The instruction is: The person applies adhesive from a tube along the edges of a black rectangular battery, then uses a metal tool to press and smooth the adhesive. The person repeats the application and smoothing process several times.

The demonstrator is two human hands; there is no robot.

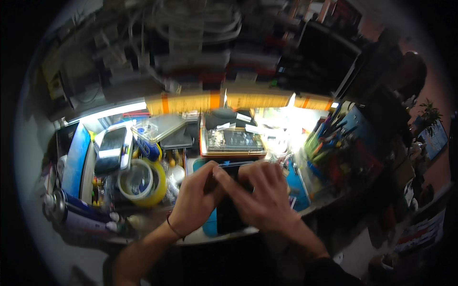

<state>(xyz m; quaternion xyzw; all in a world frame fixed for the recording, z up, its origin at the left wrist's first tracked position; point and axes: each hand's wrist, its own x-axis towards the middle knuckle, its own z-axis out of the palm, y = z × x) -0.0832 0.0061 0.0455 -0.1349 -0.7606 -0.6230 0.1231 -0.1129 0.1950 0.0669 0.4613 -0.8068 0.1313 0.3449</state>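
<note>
Leaning in from the lower edge, both forearms met over the middle of a crowded workbench [157,224]. Only the head view to go on, and it was motion-blurred.

Left hand [193,202]: forearm came up from lower left, a thin dark band at the wrist. Palm down, fingers curled and closed against the left edge of a dark flat slab, apparently a phone [229,214]. Thumb reached toward the right hand; the two hands touched or overlapped there.

Right hand [262,195]: forearm came up from lower right. Hand lay flat over the upper part of the phone, fingers spread slightly and pointing up-left, pressing on its face. Whether the fingertips hooked an edge, I could not tell.

Phone: held between both hands, lying on a blue mat [298,188] at the bench's near edge. Long axis ran roughly away from the person, near end toward the bench edge, far end under the fingers. Top half mostly hidden by the hands.

Around it:
- just beyond the hands, an orange-rimmed tray [234,152] with a dark flat device in it
- left of the hands, a roll of yellow tape [143,183] lying flat
- further left, another phone [110,150] resting face up on a pale box
- spray can [76,212] on its side at far left
- right of the mat, a clear bin of pens and tools [329,148], well lit from a lamp behind.
</note>
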